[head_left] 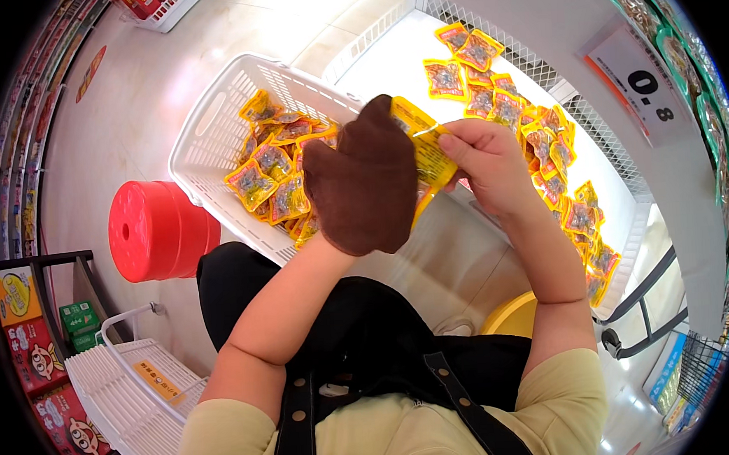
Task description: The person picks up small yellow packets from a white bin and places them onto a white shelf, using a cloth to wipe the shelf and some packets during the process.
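Note:
A dark brown cloth-like cover (361, 186) hides my left hand from the wrist up, so its separate fingers do not show. Yellow snack packets (428, 152) stick out from its right side, apparently gripped there. My right hand (486, 162) pinches the right edge of one between thumb and fingers, over the gap between two containers. Below and left of my left hand, a white slatted basket (203, 141) holds a heap of similar small packets (274, 162). More packets (554, 156) lie scattered along a white display tray (404, 48) beyond my right hand.
A red round stool (158, 230) stands left of the basket. Part of a yellow round object (509, 317) shows below my right forearm. At lower left are a white ribbed rack (126, 396) and red boxes (37, 360). A shelf with a price card (642, 89) borders the right.

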A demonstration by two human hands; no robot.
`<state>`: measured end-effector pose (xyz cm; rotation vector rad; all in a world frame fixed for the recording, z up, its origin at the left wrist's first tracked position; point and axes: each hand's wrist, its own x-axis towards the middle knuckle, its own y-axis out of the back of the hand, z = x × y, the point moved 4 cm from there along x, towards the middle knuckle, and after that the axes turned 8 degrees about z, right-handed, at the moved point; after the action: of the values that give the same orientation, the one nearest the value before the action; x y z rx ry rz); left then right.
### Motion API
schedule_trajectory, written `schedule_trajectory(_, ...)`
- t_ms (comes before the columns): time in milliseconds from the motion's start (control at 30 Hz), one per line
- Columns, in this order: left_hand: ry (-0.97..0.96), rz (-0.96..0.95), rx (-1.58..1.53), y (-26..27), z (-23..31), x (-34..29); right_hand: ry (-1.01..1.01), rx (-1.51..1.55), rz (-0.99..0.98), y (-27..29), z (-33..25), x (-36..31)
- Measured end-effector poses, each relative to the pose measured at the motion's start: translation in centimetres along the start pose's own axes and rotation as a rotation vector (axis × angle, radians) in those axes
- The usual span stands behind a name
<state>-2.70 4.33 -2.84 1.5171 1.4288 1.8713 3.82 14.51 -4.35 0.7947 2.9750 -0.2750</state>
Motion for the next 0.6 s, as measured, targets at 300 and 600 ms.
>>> schedule_trajectory(300, 0.355, 0.055, -0.641, -1.0, -5.5, -0.1, 0.781, -0.767, 0.154, -0.5, -2.9, -1.8)
schedule_trajectory(600, -0.131, 0.014, -0.824, 0.1, -3.5, 0.5, 1.340, -1.234, -0.087, -4.1, -0.4, -2.1)
